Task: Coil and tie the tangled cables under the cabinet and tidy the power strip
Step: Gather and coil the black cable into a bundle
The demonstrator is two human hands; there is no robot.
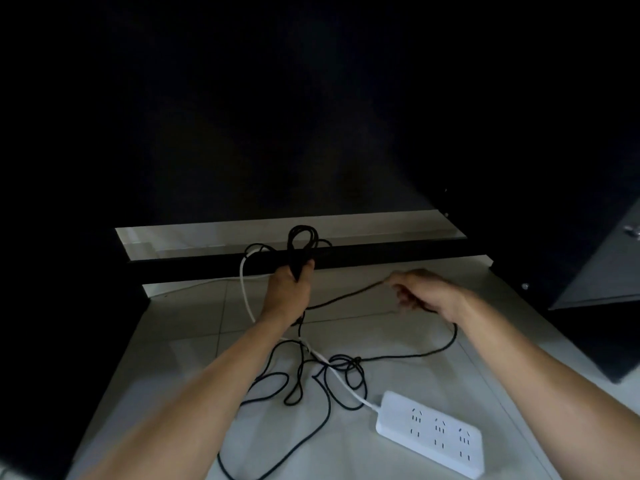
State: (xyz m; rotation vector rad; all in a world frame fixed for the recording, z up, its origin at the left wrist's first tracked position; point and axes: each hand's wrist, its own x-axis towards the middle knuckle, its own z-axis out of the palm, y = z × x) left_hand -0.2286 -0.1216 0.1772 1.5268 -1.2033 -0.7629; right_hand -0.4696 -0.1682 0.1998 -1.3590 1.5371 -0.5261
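I see both hands stretched forward over a pale tiled floor (398,455), in front of a dark cabinet (242,98). My left hand (289,292) is clenched around a bundle of black cable (300,242); several loops of it stand up above the fist, in front of the cabinet's dark bottom rail (381,256). My right hand (427,292) is to the right and a little lower. Its fingers are curled, and a single strand of the same black cable runs from the left hand across to it. The right hand is blurred, but the strand seems to pass through its fingers, so I take it as grasping the cable.

Behind the right hand the cable curves down and back to the left, into a loose tangle (343,372) lying on the floor between my forearms. More black loops spread from there toward the bottom of the view.

A white power strip (431,434) lies flat on the floor at the lower right, sockets facing up, nothing plugged in. Its white cord (247,299) goes through the tangle, passes the left wrist and rises toward the rail.

At the right edge a dark cabinet door (602,258) stands open.
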